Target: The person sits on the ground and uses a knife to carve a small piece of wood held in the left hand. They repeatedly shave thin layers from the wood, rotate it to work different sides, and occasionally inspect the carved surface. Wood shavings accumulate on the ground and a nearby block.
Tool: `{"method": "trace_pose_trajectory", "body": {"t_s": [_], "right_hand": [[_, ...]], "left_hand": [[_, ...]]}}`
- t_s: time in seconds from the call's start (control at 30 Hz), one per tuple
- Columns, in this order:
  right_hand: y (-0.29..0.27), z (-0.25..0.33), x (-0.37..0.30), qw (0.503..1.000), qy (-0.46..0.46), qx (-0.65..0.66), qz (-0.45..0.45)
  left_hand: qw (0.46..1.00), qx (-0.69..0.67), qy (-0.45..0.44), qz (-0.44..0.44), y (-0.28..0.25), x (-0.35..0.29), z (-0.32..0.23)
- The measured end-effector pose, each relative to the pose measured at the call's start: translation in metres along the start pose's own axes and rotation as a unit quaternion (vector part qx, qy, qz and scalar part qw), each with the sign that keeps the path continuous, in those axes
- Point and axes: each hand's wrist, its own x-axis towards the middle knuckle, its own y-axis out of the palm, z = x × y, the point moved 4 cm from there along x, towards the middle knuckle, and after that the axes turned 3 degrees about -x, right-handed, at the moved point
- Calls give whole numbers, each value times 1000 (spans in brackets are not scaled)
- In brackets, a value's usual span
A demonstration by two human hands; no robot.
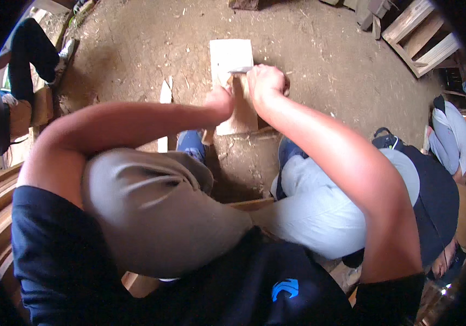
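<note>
Out in front of me, over a pale wooden board (230, 51), both hands are close together. My left hand (220, 103) is closed round a wooden stick (208, 137), whose lower end sticks out below the fist toward me. In my right hand (268, 82) is a knife; its blade (239, 69) points left across the board, close to the stick's upper end. Whether the blade touches the stick I cannot tell. The knife's handle is mostly hidden by my fingers.
My shoes (191, 145) flank the board's near end. A pale wood strip (165, 95) lies on the dirt floor (320, 70) among shavings. Wooden slats (423, 41) stand at the far right. Other people sit at left (23, 60) and right (453, 133).
</note>
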Motion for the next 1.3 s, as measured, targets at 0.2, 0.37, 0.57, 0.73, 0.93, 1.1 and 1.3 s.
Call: {"method": "trace_pose_trajectory", "body": {"t_s": [0.2, 0.37, 0.57, 0.73, 0.93, 1.1, 1.3], "right_hand": [[0, -26, 6, 992, -69, 68, 81], [-15, -27, -4, 983, -105, 58, 140], [-23, -24, -12, 979, -98, 66, 164], [-8, -15, -13, 992, -34, 27, 117], [0, -2, -19, 997, -3, 21, 68], [15, -10, 11, 999, 34, -25, 8], [-3, -33, 10, 992, -34, 51, 106]], "left_hand": [[999, -13, 32, 21, 0, 3, 5], [999, -20, -10, 30, 4, 1, 5], [1000, -8, 11, 0, 1, 3, 7], [996, -59, -43, 49, -2, -8, -9], [999, -32, -15, 18, -1, -3, -3], [997, -45, -41, 53, 3, -8, -12], [999, -16, 20, 34, 1, -1, 6]]}}
